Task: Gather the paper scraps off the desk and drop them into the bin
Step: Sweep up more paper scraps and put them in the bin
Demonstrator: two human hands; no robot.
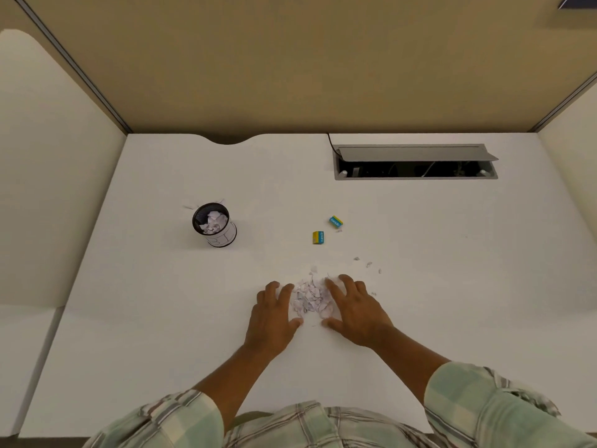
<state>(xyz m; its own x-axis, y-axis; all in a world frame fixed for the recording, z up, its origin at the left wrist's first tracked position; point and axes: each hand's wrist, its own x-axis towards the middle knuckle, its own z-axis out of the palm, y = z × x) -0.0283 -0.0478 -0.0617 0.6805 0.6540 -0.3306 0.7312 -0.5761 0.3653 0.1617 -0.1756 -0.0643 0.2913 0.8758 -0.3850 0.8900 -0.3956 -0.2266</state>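
A small heap of white paper scraps (310,298) lies on the white desk (161,302) in front of me. My left hand (274,313) rests flat on the desk against the heap's left side, fingers spread. My right hand (355,310) lies against its right side, fingers spread, fingertips over the heap's edge. Neither hand holds anything. A few loose scraps (368,264) lie farther right. The bin (214,225), a small black mesh cup with a white label, stands upright at the far left with scraps inside it.
Two small yellow-and-blue boxes (318,237) (336,221) lie beyond the heap. A couple of scraps (189,207) sit behind the bin. An open cable hatch (415,163) is set in the desk at the back right. Partition walls enclose the desk on three sides.
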